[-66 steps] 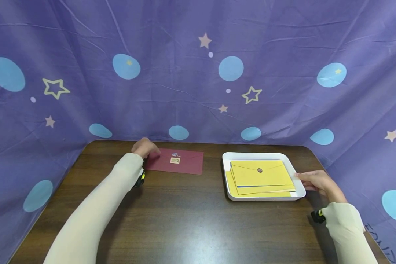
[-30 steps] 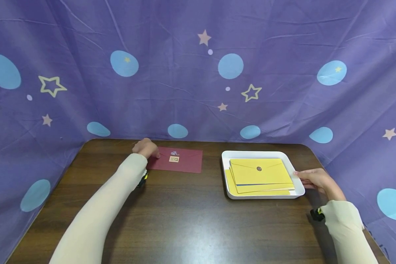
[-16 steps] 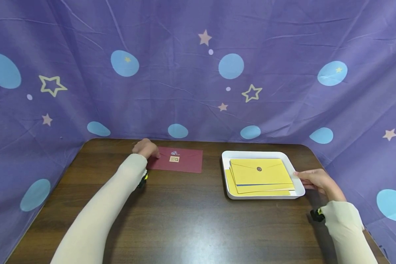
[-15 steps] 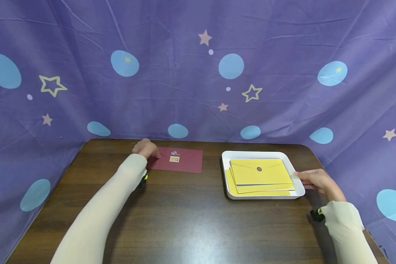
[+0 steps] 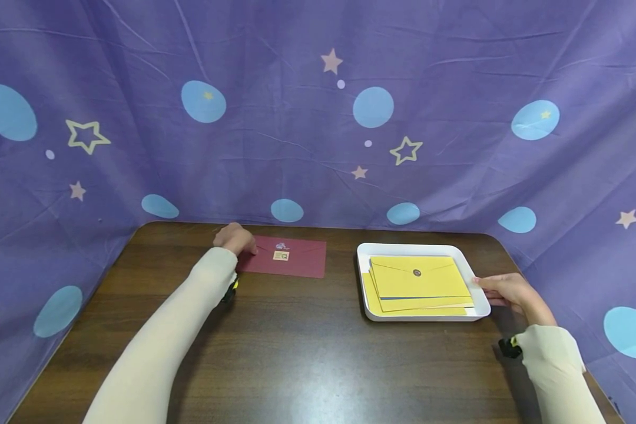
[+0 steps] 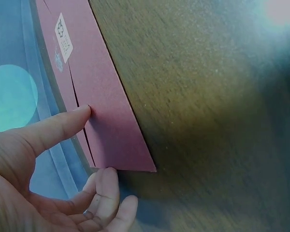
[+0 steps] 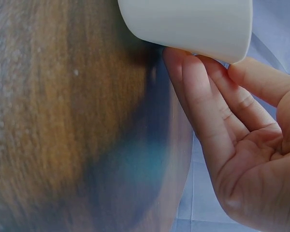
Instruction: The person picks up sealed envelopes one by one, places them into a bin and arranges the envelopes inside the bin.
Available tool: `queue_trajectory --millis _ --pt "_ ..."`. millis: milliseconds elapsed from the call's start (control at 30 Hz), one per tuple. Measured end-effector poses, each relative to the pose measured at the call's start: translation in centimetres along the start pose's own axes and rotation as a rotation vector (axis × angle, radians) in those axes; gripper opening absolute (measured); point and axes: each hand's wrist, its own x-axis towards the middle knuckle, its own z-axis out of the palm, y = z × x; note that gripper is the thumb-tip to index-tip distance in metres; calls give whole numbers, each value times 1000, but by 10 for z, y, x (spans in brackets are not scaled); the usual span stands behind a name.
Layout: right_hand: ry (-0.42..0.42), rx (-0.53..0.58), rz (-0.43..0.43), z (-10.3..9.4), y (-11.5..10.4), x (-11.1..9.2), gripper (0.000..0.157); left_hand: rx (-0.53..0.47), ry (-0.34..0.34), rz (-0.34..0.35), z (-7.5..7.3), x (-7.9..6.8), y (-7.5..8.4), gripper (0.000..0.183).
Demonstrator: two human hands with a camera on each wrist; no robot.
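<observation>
A dark red envelope [image 5: 302,259] with a small pale label and a printed mark lies at the back of the table, left of the middle. My left hand [image 5: 235,238] is at its left end. In the left wrist view the thumb [image 6: 70,124] presses on the flap side while curled fingers [image 6: 108,186] meet the short edge, so the end is pinched. A white tray [image 5: 367,250] stands on the right, holding a stack of yellow envelopes [image 5: 418,282], the top one with a dark round seal. My right hand [image 5: 511,291] grips its right side, thumb at the rim, fingers against the wall.
The dark wooden table [image 5: 297,353] has a bright reflection near the front. A purple cloth [image 5: 297,118] with stars and blue ovals hangs right behind the table's back edge and at both sides.
My left wrist has shifted slightly right, and the thumb now shows more plainly on the red envelope. The right hand, the tray and the yellow envelopes stay in place.
</observation>
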Motion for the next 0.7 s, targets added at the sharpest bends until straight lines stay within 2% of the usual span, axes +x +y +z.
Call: queue_trajectory --millis 367,567,700 --pt "14 -7 21 0 0 0 44 -38 -22 26 -1 0 -5 69" --pt "17 -6 26 -1 0 1 44 -53 -38 6 1 6 -5 69" --pt "10 -3 10 -1 1 1 43 -68 -30 8 0 3 -5 69"
